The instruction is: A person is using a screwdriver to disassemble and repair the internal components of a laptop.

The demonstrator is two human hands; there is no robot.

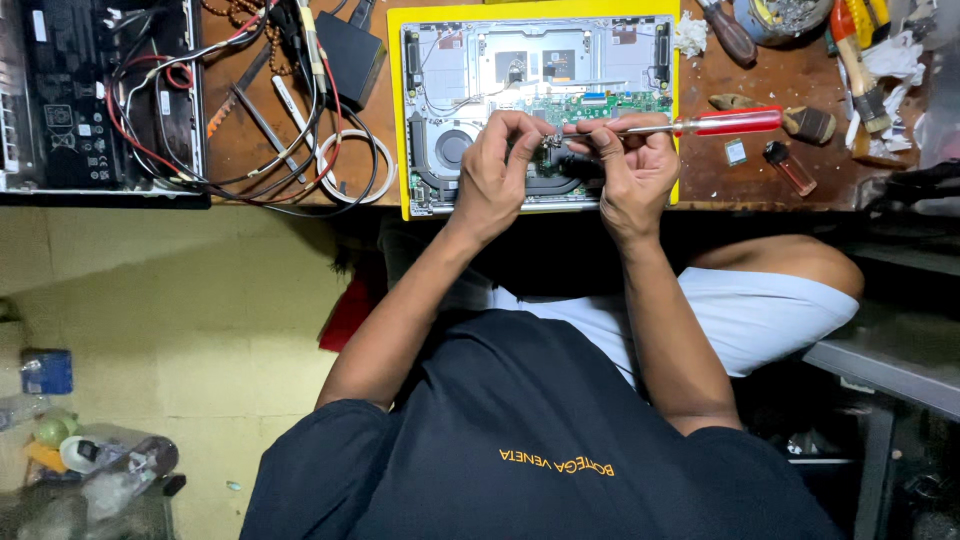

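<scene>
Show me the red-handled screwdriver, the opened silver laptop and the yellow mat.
Red-handled screwdriver (728,122), head view, on its handle.
Opened silver laptop (560,60), head view, on its bare inner casing.
Yellow mat (396,110), head view, on its left edge.

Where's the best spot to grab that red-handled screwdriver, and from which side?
Take the screwdriver by its red handle, coming from its free outer end. It lies almost level across the opened laptop, the thin metal shaft running into the right hand with the left hand pinching near the tip. The handle is the thick, uncovered part, so probably the surest hold.
</scene>
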